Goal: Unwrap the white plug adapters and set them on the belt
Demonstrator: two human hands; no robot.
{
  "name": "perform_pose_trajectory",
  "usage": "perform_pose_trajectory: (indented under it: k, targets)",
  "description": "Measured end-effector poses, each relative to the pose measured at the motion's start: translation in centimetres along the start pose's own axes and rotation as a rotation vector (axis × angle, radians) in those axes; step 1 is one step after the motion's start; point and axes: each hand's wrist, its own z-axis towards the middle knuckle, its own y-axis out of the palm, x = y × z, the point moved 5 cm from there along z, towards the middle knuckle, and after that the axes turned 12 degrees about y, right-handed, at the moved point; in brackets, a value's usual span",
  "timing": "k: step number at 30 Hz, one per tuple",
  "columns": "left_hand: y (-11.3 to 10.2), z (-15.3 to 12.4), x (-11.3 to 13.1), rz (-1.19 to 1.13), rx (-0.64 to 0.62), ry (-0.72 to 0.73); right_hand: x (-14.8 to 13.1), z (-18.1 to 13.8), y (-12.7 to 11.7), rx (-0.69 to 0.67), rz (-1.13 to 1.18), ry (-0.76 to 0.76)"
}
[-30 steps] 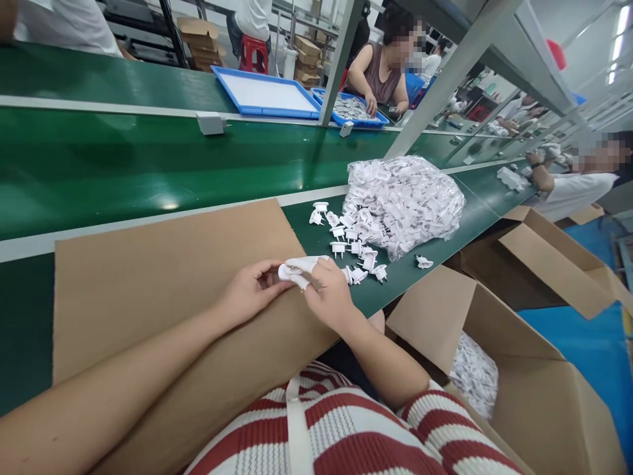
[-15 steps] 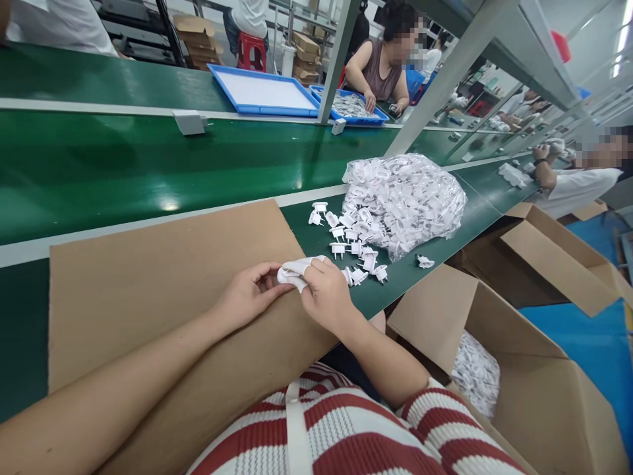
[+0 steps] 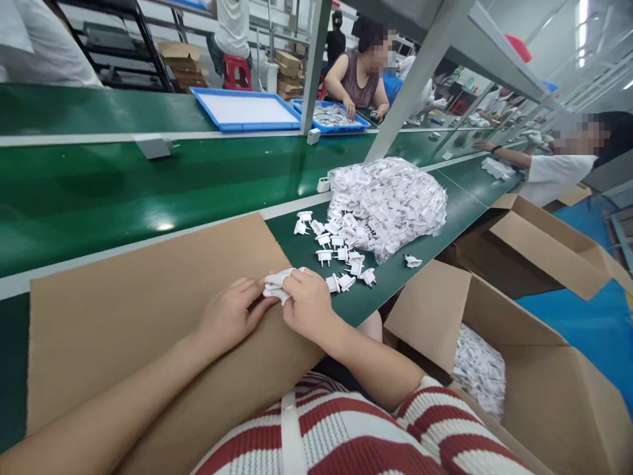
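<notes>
Right hand [image 3: 307,305] has closed up, pinching white part [image 3: 271,290]; left hand [image 3: 231,314] pinches its other end. Still being handled.

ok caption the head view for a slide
Left hand and right hand meet at a small white piece over a cardboard sheet, near loose two-pin plugs and a plastic bag.

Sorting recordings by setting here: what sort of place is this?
Probably a factory assembly floor: there's a long green belt, a clear bag of white plug-like parts, and a co-worker across the belt.
</notes>
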Motion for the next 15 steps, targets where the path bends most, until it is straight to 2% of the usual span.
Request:
perform_pose_trajectory:
  k: [3, 5, 8, 11, 15]
  targets:
    - [-0.3, 0.1, 0.0, 0.019, 0.003, -0.038, 0.3, 0.4, 0.3, -0.044, 0.047, 0.031]
    - [-0.5, 0.4, -0.1, -0.073, -0.023, -0.091, 0.6, 0.4, 0.3, -0.056, 0.110, 0.046]
    - [-1.1, 0.9, -1.2, -0.234, -0.078, -0.255, 1.7, -0.9, -0.6, 0.029, 0.194, 0.035]
    - [-3.9, 1.9, -3.8, -0.187, -0.012, -0.412, 4.1, -3.2, -1.6, 0.126, 0.097, 0.105]
    - [-9.5, 4.1, -9.3, 0.026, 0.149, -0.578, 8.2, -5.1, -1.9, 0.104, -0.127, 0.428]
